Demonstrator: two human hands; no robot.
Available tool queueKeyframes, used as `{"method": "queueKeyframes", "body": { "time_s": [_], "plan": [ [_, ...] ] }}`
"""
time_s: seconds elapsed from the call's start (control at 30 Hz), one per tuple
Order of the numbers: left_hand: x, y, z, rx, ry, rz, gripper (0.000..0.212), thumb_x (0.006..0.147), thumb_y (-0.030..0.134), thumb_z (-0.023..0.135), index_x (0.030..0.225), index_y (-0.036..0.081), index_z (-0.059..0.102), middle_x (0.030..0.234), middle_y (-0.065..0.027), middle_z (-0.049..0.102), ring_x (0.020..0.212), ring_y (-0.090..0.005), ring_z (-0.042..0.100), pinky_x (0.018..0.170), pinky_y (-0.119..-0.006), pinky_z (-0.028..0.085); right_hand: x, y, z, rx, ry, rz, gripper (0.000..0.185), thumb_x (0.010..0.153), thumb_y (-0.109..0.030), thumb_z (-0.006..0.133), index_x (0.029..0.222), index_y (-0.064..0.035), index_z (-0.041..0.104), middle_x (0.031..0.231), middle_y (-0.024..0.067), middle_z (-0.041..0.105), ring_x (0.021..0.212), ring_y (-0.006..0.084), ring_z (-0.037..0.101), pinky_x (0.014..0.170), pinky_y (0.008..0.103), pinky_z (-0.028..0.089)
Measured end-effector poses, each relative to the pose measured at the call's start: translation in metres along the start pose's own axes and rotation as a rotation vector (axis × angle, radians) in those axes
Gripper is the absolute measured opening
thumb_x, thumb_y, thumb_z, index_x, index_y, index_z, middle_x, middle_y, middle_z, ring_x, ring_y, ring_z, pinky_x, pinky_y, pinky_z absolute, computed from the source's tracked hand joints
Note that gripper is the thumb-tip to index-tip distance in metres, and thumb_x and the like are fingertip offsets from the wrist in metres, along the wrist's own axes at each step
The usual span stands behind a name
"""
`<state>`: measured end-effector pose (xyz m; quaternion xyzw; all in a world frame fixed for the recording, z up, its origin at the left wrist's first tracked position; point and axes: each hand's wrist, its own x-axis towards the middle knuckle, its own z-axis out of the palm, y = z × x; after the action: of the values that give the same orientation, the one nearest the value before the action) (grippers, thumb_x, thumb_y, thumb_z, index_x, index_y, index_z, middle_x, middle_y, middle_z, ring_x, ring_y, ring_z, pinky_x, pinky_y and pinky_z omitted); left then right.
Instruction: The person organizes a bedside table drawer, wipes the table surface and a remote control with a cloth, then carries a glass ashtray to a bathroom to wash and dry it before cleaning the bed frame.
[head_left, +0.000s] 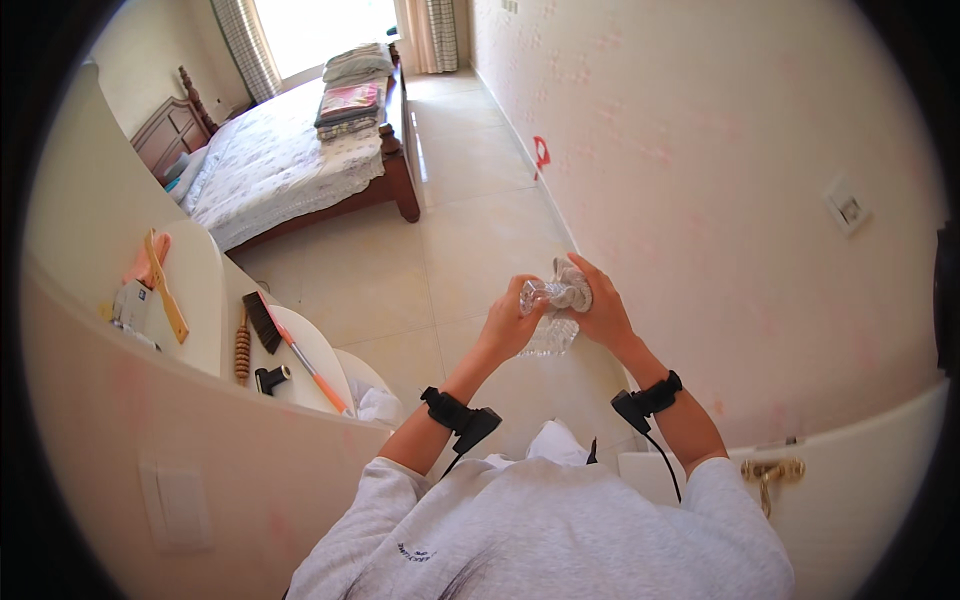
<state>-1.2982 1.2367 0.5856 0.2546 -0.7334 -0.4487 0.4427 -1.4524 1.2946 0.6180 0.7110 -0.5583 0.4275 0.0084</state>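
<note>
Out in front of my body, both hands are around a clear patterned glass vessel (551, 337) with a narrow part and a wider end. My left hand (514, 319) grips the glass from the left, thumb across it. My right hand (600, 307) presses a grey-white cloth (574, 289) against the narrower end from the right. The exact shape of the glass is partly hidden by my fingers and the cloth. Both wrists wear black straps with small cabled devices.
At left, curved white shelves (206, 300) hold a wooden spatula (166, 292), a brush with an orange handle (300, 352), a wooden roller massager (242, 349) and a black attachment (271, 379). A bed (285, 165) stands beyond; a wall (712, 225) runs along the right, a door handle (772, 471) low right.
</note>
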Motion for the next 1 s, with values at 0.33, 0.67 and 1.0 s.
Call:
{"method": "queueKeyframes", "body": {
  "time_s": [0.33,0.67,1.0],
  "plan": [
    [0.16,-0.041,-0.031,0.183,0.24,-0.107,0.035,0.075,0.028,0.063,0.097,0.005,0.048,0.081,-0.0153,0.059,0.076,-0.0304,0.058,0.065,-0.034,0.045,0.144,0.132,0.079,0.514,0.046,0.336,0.077,0.065,-0.004,0.069,0.128,-0.0069,0.023,0.106,0.0126,0.05,0.091,0.0214,0.052,0.077,0.031,0.044],
    [0.219,-0.098,-0.111,0.374,0.852,-0.331,0.034,0.076,0.025,0.063,0.098,0.002,0.05,0.081,-0.0107,0.059,0.071,-0.0162,0.057,0.063,-0.027,0.044,0.235,0.14,0.224,1.265,-0.647,0.843,0.026,0.08,-0.016,0.057,0.104,-0.0062,0.051,0.097,0.0056,0.056,0.086,0.0129,0.054,0.07,0.0254,0.046],
    [0.26,-0.201,-0.257,0.016,0.872,-0.335,0.034,0.078,0.025,0.061,0.099,0.001,0.047,0.082,-0.0084,0.058,0.073,-0.0095,0.056,0.063,-0.023,0.045,0.387,0.158,0.339,1.191,-0.764,0.526,0.025,0.074,-0.005,0.058,0.098,-0.0038,0.051,0.09,0.0046,0.056,0.081,0.014,0.055,0.07,0.0258,0.045]
  ]
}}
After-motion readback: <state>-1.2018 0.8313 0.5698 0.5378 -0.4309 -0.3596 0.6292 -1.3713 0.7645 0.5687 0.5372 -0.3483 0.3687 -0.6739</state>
